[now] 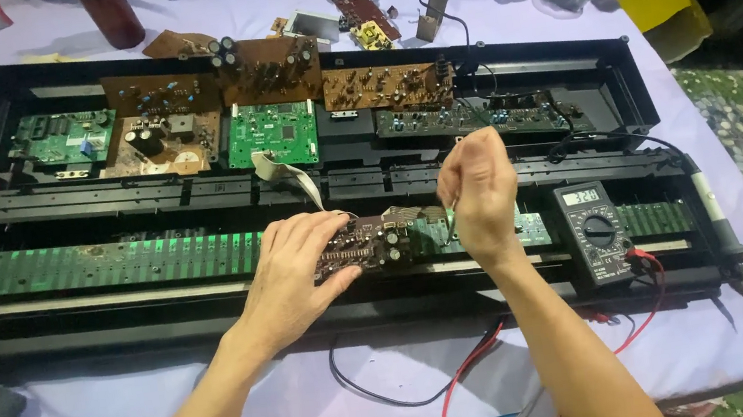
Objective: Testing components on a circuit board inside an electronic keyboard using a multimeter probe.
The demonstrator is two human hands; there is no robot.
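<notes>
My left hand [295, 268] grips a small brown circuit board [366, 243] studded with small components, holding it over the long green strip board [111, 264] of an opened black keyboard case [319, 172]. My right hand [478, 193] is closed around a thin probe whose tip points down at the right end of that small board. A grey ribbon cable [291, 176] runs from the small board up to a green board [272, 134].
A black multimeter [593, 232] sits right of my hands, with red and black leads [452, 381] trailing over the purple cloth. A soldering iron [722, 220] lies at the right edge. Several brown and green boards fill the case's back row. Cups and a dark bottle [111, 13] stand behind.
</notes>
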